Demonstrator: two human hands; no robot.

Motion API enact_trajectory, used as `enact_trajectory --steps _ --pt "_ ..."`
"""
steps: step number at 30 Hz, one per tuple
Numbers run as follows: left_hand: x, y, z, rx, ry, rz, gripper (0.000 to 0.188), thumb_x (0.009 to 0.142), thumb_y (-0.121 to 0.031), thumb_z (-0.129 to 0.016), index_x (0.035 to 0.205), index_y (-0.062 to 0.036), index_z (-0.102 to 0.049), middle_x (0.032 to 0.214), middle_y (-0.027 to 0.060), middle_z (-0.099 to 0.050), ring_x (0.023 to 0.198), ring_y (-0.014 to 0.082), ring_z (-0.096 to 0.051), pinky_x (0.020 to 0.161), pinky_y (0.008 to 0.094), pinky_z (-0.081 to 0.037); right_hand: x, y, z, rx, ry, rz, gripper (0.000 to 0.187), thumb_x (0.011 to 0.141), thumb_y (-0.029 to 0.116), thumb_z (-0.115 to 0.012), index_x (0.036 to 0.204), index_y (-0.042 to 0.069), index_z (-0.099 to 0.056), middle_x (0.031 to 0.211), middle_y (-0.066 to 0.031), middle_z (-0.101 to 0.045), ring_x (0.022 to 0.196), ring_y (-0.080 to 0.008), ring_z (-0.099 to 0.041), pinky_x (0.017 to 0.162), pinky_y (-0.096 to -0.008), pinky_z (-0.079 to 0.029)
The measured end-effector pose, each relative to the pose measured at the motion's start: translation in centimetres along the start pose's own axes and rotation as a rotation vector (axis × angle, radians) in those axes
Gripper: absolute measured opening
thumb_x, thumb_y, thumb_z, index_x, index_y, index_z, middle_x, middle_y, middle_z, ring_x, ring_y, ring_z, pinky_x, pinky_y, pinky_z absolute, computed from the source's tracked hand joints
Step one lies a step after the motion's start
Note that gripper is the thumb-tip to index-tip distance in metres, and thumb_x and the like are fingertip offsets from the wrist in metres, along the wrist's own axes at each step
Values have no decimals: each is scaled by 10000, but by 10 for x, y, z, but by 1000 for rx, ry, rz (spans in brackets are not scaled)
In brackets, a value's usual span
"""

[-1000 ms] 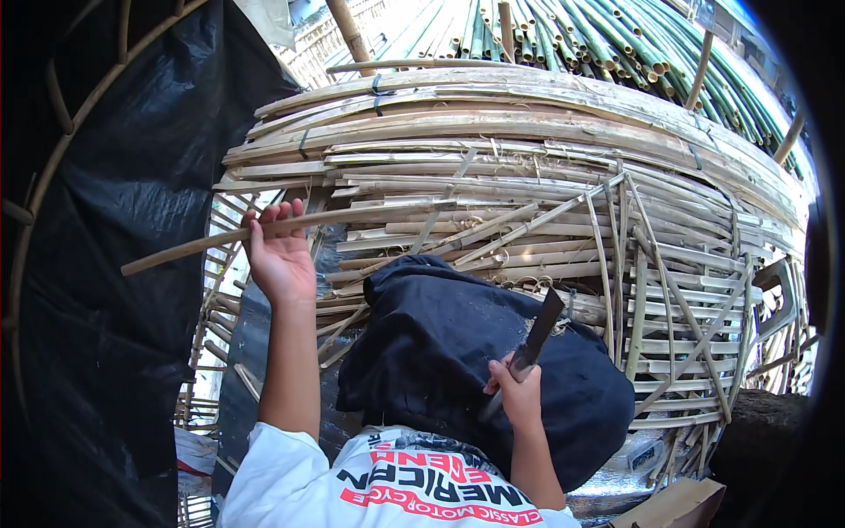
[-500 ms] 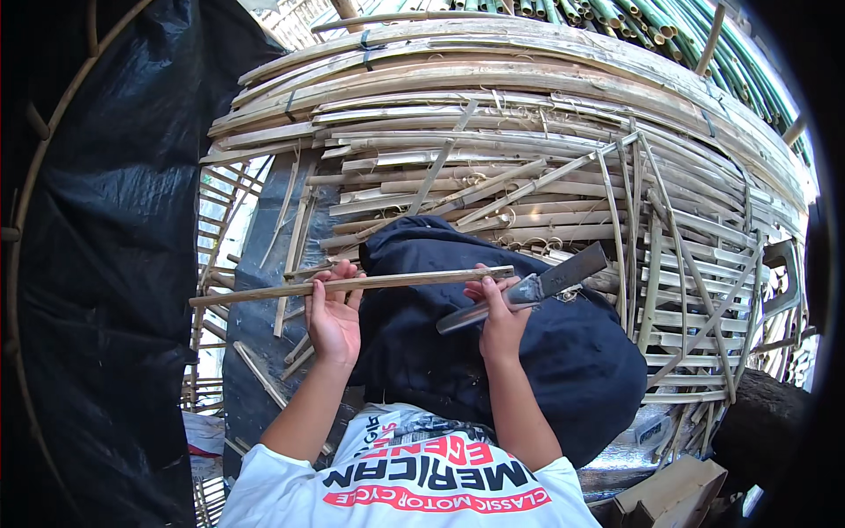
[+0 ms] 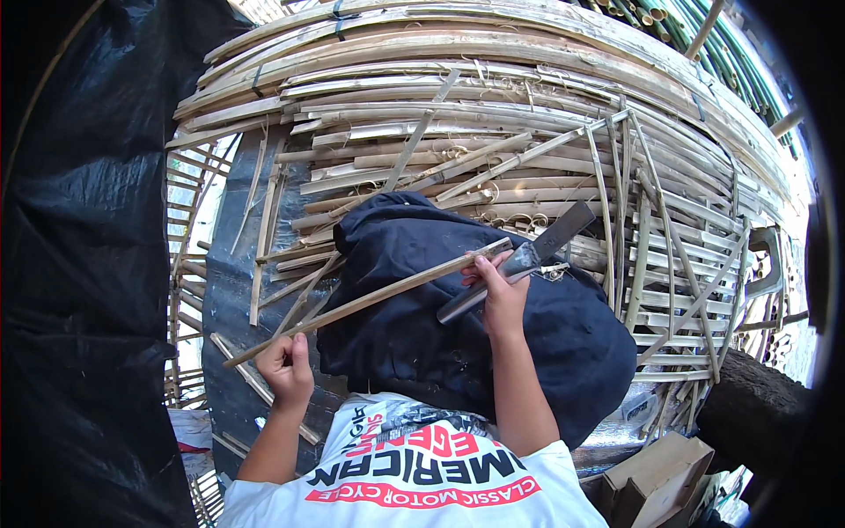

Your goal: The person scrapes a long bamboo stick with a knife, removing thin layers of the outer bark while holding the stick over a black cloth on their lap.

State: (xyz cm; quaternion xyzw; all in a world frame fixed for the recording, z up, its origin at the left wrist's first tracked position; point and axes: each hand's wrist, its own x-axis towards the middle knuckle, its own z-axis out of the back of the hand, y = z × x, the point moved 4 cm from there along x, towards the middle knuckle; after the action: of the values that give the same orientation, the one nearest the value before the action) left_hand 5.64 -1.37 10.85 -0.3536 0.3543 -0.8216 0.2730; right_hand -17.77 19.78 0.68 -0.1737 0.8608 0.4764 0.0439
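A long, narrow bamboo strip [image 3: 387, 292] slants across my lap, its left end lower and nearer to me. My left hand [image 3: 288, 370] is closed on the strip near that end, thumb up along it. At the far end, my right hand [image 3: 500, 295] pinches the strip and also grips a knife [image 3: 559, 231]. The knife has a tubular metal handle and a dark, broad, square-ended blade pointing up and right. Dark blue cloth [image 3: 405, 343] covers my legs beneath both hands.
Stacked split bamboo slats [image 3: 458, 106] fill the space ahead, with thin curled shavings among them. A slatted bamboo frame [image 3: 687, 290] is at right, near a cardboard box [image 3: 656, 484]. Black plastic sheeting [image 3: 88, 264] hangs at left; green bamboo poles [image 3: 731, 62] lie at far right.
My left hand has slid along the strip toward its left end and closed on it, moving down and left. The strip has tilted from nearly level; the knife points more steeply upward.
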Motion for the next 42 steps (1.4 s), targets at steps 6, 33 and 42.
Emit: enact_trajectory --steps 6,33,42 --pt "7 26 -28 518 562 -46 388 741 -321 -771 921 -39 -574 891 83 -602 871 292 -570 807 390 -429 7 4 2 -105 65 -11 176 843 29 -660 825 43 -486 928 -216 -675 696 -204 -679 587 -300 -554" --pt "-30 70 -94 173 862 159 137 890 -92 -606 836 10 -533 690 243 -582 706 441 -597 547 465 -441 -9 12 45 -948 391 -216 162 963 195 -533 915 40 -536 629 2 -522 500 -63 -505 442 -229 -424" --pt "-30 80 -95 154 896 123 145 894 -113 -610 843 6 -544 665 235 -576 677 431 -602 532 457 -445 -20 4 23 -1072 733 -432 327 946 300 -548 949 -28 -541 670 -200 -591 645 -347 -617 638 -429 -458"
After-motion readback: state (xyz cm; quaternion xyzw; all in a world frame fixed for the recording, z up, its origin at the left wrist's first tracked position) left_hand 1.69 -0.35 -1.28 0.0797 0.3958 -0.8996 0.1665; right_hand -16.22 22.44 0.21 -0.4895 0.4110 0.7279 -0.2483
